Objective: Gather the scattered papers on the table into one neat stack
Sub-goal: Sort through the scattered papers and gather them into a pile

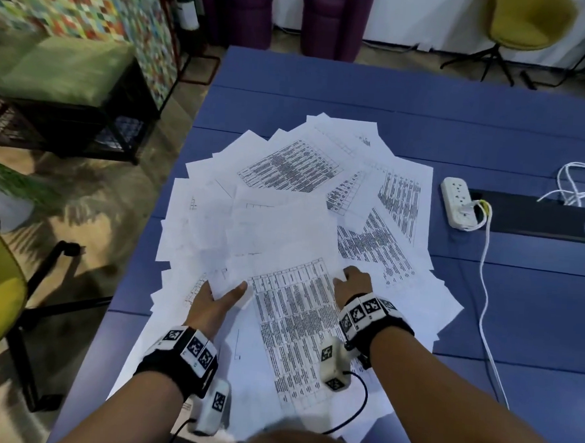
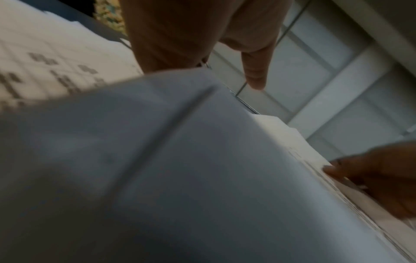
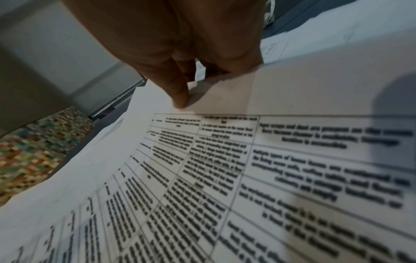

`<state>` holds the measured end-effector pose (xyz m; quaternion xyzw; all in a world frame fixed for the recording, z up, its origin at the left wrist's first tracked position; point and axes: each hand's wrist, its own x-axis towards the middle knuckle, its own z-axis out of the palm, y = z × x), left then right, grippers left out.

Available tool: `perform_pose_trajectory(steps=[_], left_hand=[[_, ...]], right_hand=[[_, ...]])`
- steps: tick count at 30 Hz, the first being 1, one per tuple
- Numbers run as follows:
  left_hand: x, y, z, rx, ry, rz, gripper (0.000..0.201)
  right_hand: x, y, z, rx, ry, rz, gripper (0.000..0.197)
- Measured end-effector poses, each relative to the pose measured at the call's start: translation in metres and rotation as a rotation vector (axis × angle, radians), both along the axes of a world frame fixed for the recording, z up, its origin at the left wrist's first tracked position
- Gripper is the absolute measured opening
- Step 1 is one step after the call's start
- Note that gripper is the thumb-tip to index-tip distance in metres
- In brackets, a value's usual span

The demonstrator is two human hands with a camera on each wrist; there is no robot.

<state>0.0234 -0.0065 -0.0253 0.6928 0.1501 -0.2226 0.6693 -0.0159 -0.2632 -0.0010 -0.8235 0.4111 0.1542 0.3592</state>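
Gripping: left hand (image 1: 215, 305), lower centre of the head view, pinches the near corner of a lifted blank sheet (image 1: 280, 234), thumb on top, fingers hidden beneath it.
Right hand (image 1: 354, 286): just right of centre, fingers curled onto the far right corner of the printed sheet (image 1: 295, 327); in the right wrist view the fingertips (image 3: 180, 101) press down on paper at the table's top margin, and whether they pinch the edge or only pin it cannot be told.
Between the hands: the printed sheet lies face up, running toward the bottom of the frame.
Papers (image 1: 398, 197): a fan of overlapping sheets over the middle of the blue table (image 1: 361, 88), some face up with dense tables, some blank, corners pointing all ways; not yet a stack.
Handling, as a judgement: light, limp, slick sheet on sheet; a single leaf droops when raised by one corner, as the left wrist view suggests, and creases easily.
Where to hold: likely best at opposite edges with flat palms, sweeping the outer leaves inward, then squaring the long edges against the table.
Risk: leaves near the left table edge could slide off.
Beyond: power strip (image 1: 456, 204) and white cable (image 1: 485, 267), right of the frame, apart from the papers.
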Motion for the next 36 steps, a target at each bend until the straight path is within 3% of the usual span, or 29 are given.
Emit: perform_pose_trajectory(steps=[3, 6, 8, 11, 14, 17, 20, 23, 26, 29, 30, 33, 35, 36], left_hand=[[-0.004, -0.005, -0.002, 0.057, -0.050, -0.062, 0.088], [0.000, 0.001, -0.008, 0.199, -0.109, -0.144, 0.076], [0.003, 0.008, -0.012, 0.230, -0.149, -0.134, 0.070], [0.007, 0.012, -0.014, 0.203, -0.126, -0.020, 0.067], [0.008, 0.010, -0.016, 0.141, -0.012, 0.069, 0.084], [0.007, 0.008, -0.018, 0.026, 0.026, 0.064, 0.113], [0.016, 0.015, -0.024, 0.104, -0.029, 0.017, 0.089], [0.024, 0.028, -0.028, 0.118, -0.069, 0.020, 0.078], [0.027, 0.038, -0.026, 0.102, -0.005, 0.072, 0.059], [0.026, 0.039, -0.023, 0.042, 0.002, 0.099, 0.052], [0.027, 0.041, -0.028, 0.027, 0.006, 0.098, 0.057], [0.030, 0.053, -0.060, 0.044, 0.026, 0.126, 0.118], [0.036, 0.060, -0.078, 0.084, 0.046, 0.111, 0.127], [0.035, 0.052, -0.061, 0.102, 0.057, 0.094, 0.121]], right_hand=[[-0.003, 0.010, -0.002, 0.031, -0.019, -0.007, 0.035], [-0.008, 0.004, -0.003, 0.068, -0.099, -0.092, 0.025], [-0.014, -0.002, -0.001, 0.021, -0.103, -0.136, 0.029], [-0.024, 0.001, 0.004, -0.056, -0.019, 0.026, 0.036], [-0.031, 0.020, -0.001, -0.075, 0.010, 0.147, 0.046], [-0.031, 0.030, -0.006, 0.018, -0.037, 0.116, 0.052], [-0.026, 0.021, -0.003, 0.102, -0.058, 0.148, 0.049], [-0.018, -0.009, 0.001, -0.035, -0.113, 0.075, 0.042], [-0.012, -0.051, 0.002, -0.291, -0.027, -0.035, 0.058], [-0.011, -0.092, -0.001, -0.326, 0.051, -0.133, 0.081], [-0.011, -0.104, -0.004, -0.334, 0.069, -0.150, 0.088], [-0.012, -0.127, -0.007, -0.420, 0.152, -0.093, 0.100], [-0.007, -0.137, -0.011, -0.421, 0.189, -0.075, 0.102], [-0.004, -0.141, -0.013, -0.378, 0.187, -0.092, 0.101]])
